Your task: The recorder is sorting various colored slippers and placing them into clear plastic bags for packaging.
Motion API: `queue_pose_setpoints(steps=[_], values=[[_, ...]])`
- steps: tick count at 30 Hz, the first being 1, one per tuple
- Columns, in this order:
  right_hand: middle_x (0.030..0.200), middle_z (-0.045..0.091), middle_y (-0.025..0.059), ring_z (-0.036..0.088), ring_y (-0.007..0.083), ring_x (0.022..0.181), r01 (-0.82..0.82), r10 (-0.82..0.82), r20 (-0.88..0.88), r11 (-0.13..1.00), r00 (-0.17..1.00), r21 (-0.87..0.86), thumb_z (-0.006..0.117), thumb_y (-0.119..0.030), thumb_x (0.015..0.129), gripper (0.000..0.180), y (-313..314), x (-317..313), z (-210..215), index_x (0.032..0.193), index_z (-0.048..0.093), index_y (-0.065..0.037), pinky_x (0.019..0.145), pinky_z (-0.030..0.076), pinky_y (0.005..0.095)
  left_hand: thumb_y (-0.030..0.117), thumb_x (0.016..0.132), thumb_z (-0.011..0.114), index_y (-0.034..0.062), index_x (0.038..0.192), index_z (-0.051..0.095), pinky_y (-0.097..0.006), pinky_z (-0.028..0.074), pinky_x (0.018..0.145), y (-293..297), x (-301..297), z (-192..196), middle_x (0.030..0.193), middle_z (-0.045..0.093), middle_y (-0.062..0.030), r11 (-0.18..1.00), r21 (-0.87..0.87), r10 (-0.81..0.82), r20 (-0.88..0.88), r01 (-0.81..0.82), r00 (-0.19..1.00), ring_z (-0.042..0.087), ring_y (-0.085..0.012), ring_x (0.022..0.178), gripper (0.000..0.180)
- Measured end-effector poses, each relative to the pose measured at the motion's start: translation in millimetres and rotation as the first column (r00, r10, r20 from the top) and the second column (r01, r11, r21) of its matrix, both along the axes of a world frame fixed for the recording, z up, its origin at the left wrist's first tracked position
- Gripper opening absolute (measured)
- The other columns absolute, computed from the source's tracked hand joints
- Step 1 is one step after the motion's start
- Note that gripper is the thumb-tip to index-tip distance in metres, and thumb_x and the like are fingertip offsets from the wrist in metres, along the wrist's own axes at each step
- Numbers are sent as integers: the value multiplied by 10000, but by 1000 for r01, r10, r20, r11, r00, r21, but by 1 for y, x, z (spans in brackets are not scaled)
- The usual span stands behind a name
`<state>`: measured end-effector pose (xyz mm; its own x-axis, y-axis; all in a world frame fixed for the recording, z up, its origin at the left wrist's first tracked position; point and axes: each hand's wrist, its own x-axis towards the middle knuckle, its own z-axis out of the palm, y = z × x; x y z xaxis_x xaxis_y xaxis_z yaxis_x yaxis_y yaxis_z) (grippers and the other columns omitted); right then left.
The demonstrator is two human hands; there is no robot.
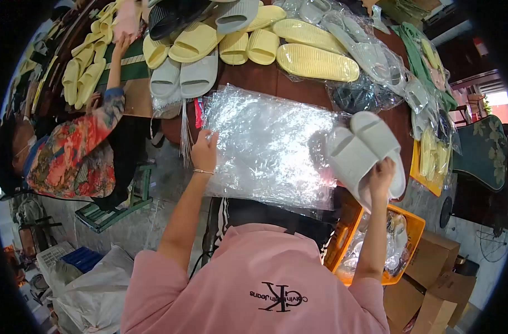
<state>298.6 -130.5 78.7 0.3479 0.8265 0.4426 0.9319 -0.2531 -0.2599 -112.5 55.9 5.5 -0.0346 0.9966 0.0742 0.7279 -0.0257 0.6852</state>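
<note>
My right hand (381,176) grips a pair of pale grey slippers (364,150) off the right end of a stack of clear plastic bags (270,146). The two slippers are held together, one overlapping the other. At the stack's left edge my left hand (205,149) pinches the plastic, with its thumb and fingers closed; how many layers it holds I cannot tell. Glare covers much of the bags, which lie flat on the near side of the brown table (251,80).
Yellow slippers (318,61) and grey slippers (198,75), some bagged, line the table's far side. An orange crate (412,220) of bagged items stands at lower right, beside cardboard boxes (437,289). At left, a co-worker in a floral top (76,153) reaches over slippers.
</note>
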Motion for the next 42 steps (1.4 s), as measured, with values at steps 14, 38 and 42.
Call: queue_pose_setpoints(steps=[14,38,42], values=[[1022,550,88,515,191,945,241,95,-572,842,814,483,557,-154,748,355,77,-125,124,1043,525,41,827,384,275,264,760,595,110,945,538,-413,420,555,5,-12,-4,601,565,-115,999,-35,-39,-60,37,997,563,-306,596,248],[913,531,196,464,368,850,-15,24,-139,998,990,66,555,-149,721,218,101,-135,-88,832,539,37,760,361,450,232,771,563,106,908,578,-422,458,635,-1,1,-44,763,604,-157,991,-131,-11,85,22,996,578,-352,712,186],[964,515,173,445,331,930,2,0,-156,1000,988,19,570,-206,710,272,100,-135,-87,861,524,15,795,338,427,143,780,527,51,1090,476,-399,401,805,-11,18,32,1084,499,-140,956,92,-244,-269,277,932,498,-300,980,327]])
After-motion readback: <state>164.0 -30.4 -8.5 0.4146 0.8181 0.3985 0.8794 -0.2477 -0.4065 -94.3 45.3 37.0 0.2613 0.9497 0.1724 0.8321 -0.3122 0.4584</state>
